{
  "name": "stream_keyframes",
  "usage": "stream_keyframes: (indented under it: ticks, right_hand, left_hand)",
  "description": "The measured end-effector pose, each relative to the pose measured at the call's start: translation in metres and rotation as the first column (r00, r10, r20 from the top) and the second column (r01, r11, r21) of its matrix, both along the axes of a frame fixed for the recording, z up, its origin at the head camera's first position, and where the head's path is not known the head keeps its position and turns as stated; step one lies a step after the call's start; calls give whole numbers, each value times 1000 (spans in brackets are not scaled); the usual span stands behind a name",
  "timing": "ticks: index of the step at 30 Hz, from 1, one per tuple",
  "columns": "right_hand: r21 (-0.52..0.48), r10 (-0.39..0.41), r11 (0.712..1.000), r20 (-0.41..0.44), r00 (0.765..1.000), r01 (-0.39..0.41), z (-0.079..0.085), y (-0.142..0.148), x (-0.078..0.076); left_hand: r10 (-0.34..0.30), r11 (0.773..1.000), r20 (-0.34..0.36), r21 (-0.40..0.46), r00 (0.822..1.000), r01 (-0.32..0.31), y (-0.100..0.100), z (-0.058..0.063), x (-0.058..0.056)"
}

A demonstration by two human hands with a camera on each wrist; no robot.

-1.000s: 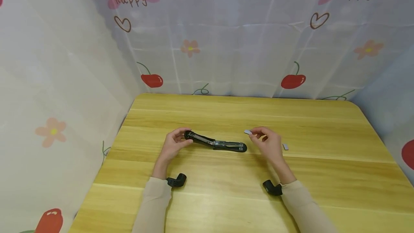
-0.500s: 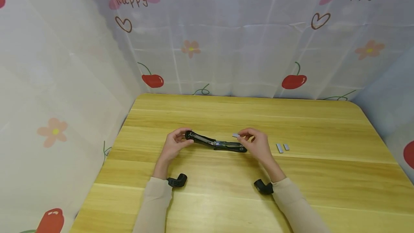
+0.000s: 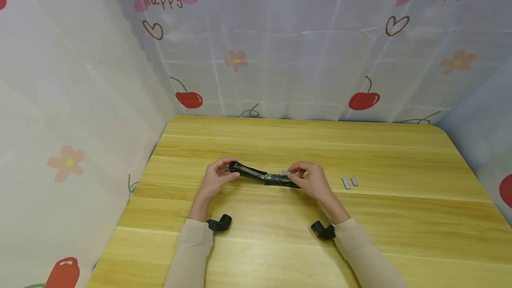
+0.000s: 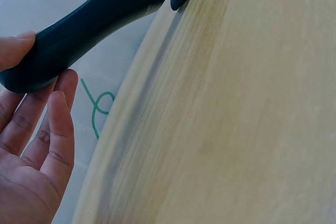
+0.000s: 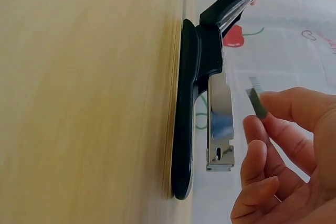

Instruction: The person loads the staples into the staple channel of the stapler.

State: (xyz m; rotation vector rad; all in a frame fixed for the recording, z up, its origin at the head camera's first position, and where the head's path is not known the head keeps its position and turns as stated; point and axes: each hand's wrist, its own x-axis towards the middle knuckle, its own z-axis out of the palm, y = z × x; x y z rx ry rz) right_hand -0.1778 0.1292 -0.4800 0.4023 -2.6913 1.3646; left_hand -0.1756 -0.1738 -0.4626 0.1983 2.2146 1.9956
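Observation:
A black stapler lies unfolded on the table, its top arm swung back to the left. My left hand pinches the end of that raised arm between thumb and fingers; the left wrist view shows the same grip on the stapler's black cover. Thumb and forefinger of my right hand pinch a short strip of staples. In the right wrist view the strip is held just apart from the metal magazine. Part of the magazine is hidden behind my right hand in the head view.
On the table, right of my right hand, lie a longer grey strip and a shorter grey strip. A patterned curtain hangs behind the table's far edge, with more at both sides.
My right hand has moved left with the staple strip, over the stapler's magazine. The longer strip on the table has come into sight from behind it. My left hand has stayed put.

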Motion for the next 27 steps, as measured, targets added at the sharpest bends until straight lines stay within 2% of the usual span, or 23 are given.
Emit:
stream_keyframes:
  ticks: [11,27]
  right_hand:
    - [31,45,998,49,998,-47,-1,-7,-1]
    - [124,76,990,-17,997,-73,-3,-11,-4]
  left_hand:
    - [-9,1000,-17,12,1000,9,-1,-2,-1]
    - [-11,1000,-40,2,999,11,-1,-2,0]
